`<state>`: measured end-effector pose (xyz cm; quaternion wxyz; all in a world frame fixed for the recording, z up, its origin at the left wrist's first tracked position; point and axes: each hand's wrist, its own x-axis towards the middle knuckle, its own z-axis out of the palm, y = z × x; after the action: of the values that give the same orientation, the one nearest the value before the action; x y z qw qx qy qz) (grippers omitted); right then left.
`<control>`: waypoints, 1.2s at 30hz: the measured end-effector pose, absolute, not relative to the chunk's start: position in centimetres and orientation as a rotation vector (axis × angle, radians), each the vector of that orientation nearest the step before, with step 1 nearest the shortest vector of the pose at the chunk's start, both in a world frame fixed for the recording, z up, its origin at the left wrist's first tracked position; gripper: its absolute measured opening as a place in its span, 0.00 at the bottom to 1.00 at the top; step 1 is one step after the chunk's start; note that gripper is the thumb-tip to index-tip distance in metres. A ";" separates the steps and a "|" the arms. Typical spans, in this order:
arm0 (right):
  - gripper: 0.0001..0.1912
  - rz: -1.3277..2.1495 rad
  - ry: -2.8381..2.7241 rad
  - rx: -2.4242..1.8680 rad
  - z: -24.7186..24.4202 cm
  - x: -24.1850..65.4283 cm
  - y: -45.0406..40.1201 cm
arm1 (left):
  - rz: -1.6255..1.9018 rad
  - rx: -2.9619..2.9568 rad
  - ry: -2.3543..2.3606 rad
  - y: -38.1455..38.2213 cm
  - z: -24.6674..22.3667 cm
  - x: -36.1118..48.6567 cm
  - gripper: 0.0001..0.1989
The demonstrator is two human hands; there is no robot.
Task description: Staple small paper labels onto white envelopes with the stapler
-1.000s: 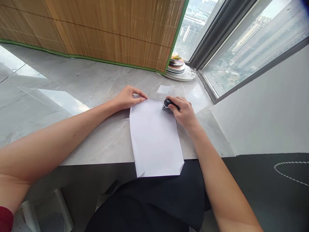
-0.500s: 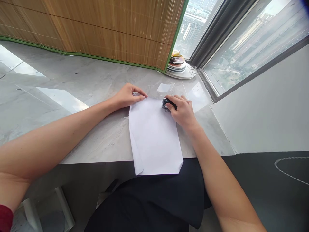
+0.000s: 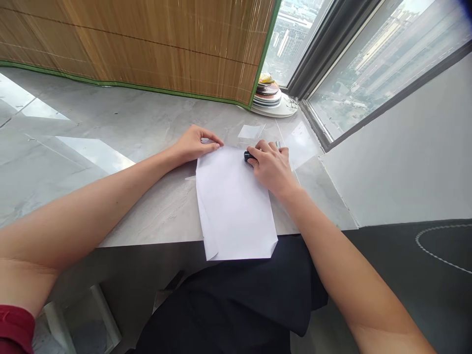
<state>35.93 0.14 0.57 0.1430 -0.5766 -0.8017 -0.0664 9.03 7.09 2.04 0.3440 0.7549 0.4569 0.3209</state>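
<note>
A white sheet of paper (image 3: 236, 206) with folded lower corners lies on the grey marble-like surface, its near end sticking out past the edge. My left hand (image 3: 199, 143) pinches the paper's top left corner between thumb and fingers. At the top right part of the sheet, my right hand (image 3: 271, 164) is closed around a small black stapler-like tool (image 3: 248, 156). Most of that tool is hidden under the fingers; its dark end points left over the paper, and a bit of metal shows beyond the fingertips.
Behind the hands, a stack of plates (image 3: 268, 96) stands in the window corner beside a bamboo blind (image 3: 147, 44) with green edging. The grey surface (image 3: 147, 216) ends at a front edge above my dark-clothed lap. A white wall (image 3: 401, 147) rises at the right.
My right hand has turned and shifted slightly up with the black tool, which now shows less of its body. The left hand keeps its pinch on the corner. The view has shifted slightly.
</note>
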 end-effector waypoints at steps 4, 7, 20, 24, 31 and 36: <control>0.21 -0.194 -2.189 -1.661 0.0 36.7 0.1 | 0.815 2.007 1.140 7.3 1.8 8.8 0.12; 0.22 -0.187 -2.095 -1.658 -0.3 37.5 0.1 | 0.802 2.030 1.123 7.6 1.5 8.7 0.11; 0.16 0.022 -1.814 -1.812 -0.6 40.1 0.4 | 0.823 2.403 0.940 8.6 -0.7 8.9 0.09; 0.15 -0.117 -1.666 -1.862 -0.3 40.1 0.4 | 0.744 2.456 0.932 9.0 -0.8 8.9 0.09; 0.19 -0.234 -1.710 -1.704 2.7 37.0 -2.7 | 0.777 2.528 0.987 9.2 -0.8 9.1 0.09; 0.11 0.217 -1.939 -1.579 2.5 32.8 -5.2 | 0.804 2.507 1.010 9.4 -1.0 8.9 0.09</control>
<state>32.79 -5.24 2.53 0.3105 -0.5979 -0.7344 0.0822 8.95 9.41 -0.97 0.1604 0.8776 0.3535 0.2814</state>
